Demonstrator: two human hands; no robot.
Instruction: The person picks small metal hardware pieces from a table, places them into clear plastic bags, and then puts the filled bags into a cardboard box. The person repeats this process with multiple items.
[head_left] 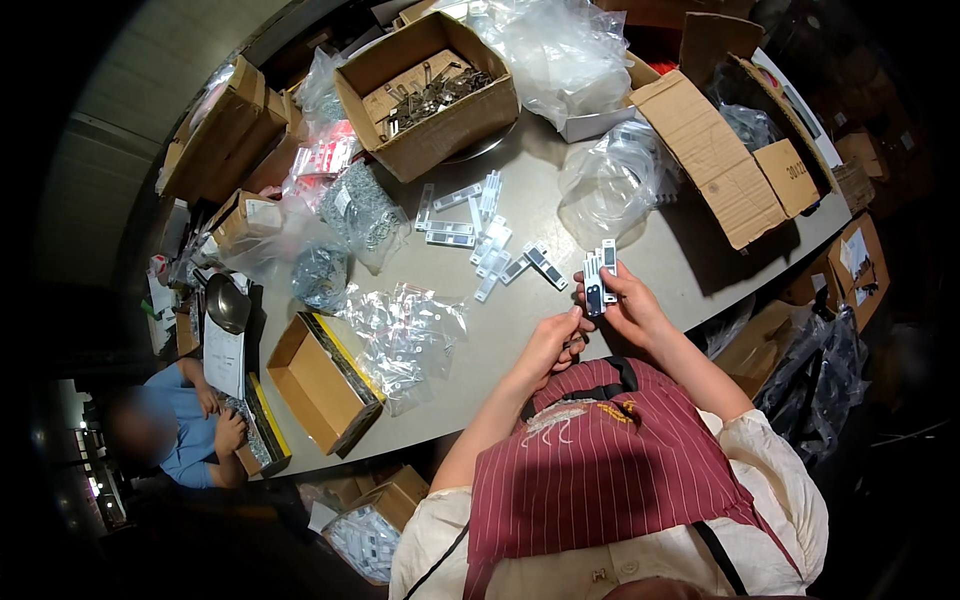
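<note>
My right hand (632, 306) grips several narrow white plastic pieces with dark panels (596, 286) near the table's front edge. They stand roughly upright between thumb and fingers. Just left of them is my left hand (552, 342), its fingers curled and the thumb pressed in. Something small and dark shows at those fingers, too small to name. Beyond both hands, a loose pile of similar white-and-dark plastic pieces (492, 238) lies on the grey table (520, 150). One darker piece (546, 266) of that pile is closest to my hands.
A cardboard box of metal parts (430, 100) stands at the back. Clear bags of small parts (395, 335) and an open shallow box (322, 385) lie left. Clear plastic bags (610, 185) and an open carton (715, 150) sit right. Another person (190, 420) works at the far left.
</note>
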